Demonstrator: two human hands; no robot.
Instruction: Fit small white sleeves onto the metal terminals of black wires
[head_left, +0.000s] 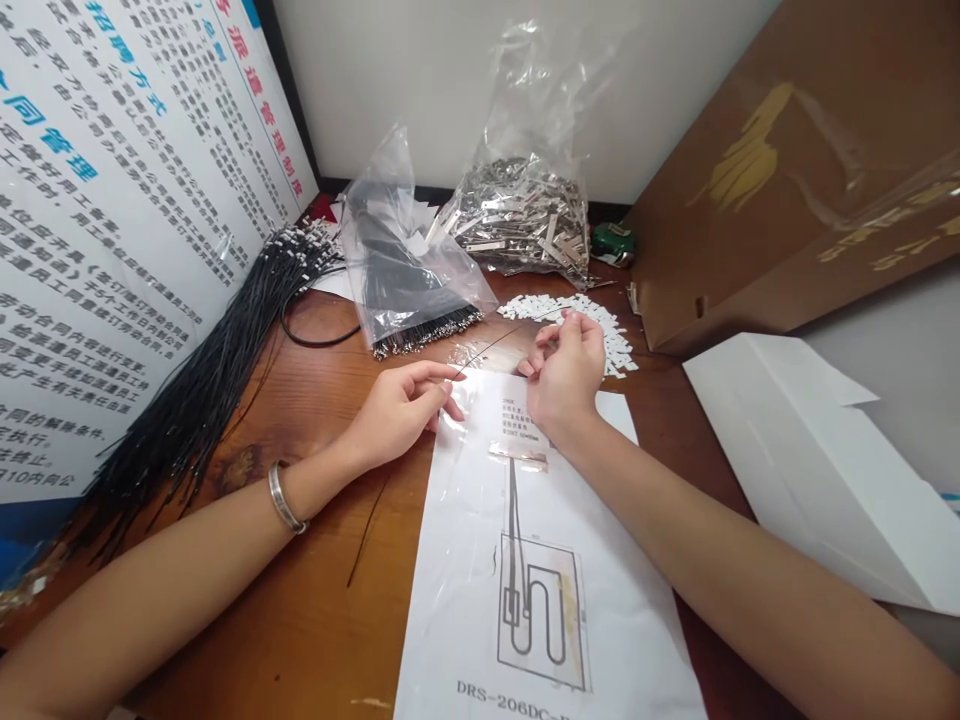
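A thin black wire (491, 348) stretches between my two hands above the printed sheet. My left hand (409, 410) pinches it between thumb and fingertips, and its loose tail hangs down to the wooden table. At the far end, my right hand (568, 365) has its fingers closed on the wire, beside a spread pile of small white connector pieces (611, 340). Whether a white piece is also in the right fingertips is too small to tell. Beneath the hands lies a white sheet (457, 600) with a line drawing and printed text.
Bundled black wires with white ends (217, 370) lie at left by a printed board (112, 200). Behind are a bag of black wires (412, 270), a bag of metal strips (525, 215) and a green object (613, 243). A brown carton (810, 180) and white box (817, 460) stand right.
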